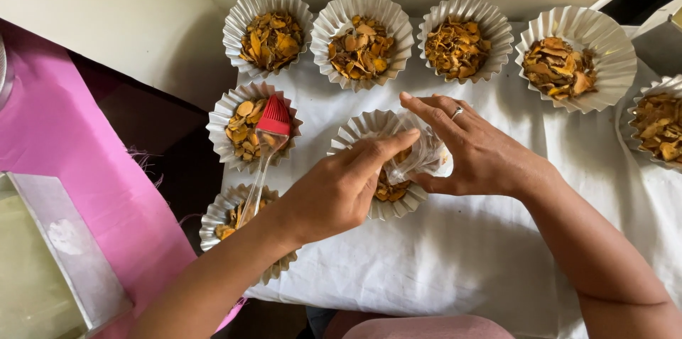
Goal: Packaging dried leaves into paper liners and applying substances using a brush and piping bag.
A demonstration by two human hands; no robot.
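My left hand (334,193) and my right hand (469,151) meet over a white fluted paper cup (362,128) of orange dried slices at the middle of a white cloth (455,254). Both hands pinch a small clear plastic bag (424,154) above that cup. A ring sits on a finger of my right hand. A brush with a red silicone head and clear handle (272,120) lies across the cup to the left, its handle reaching down over the cup below.
Several more fluted paper cups of orange slices ring the cloth: three across the top (362,41), one at upper right (575,58), one at the right edge (657,122). A pink cloth (78,168) and a metal tray (64,247) lie left.
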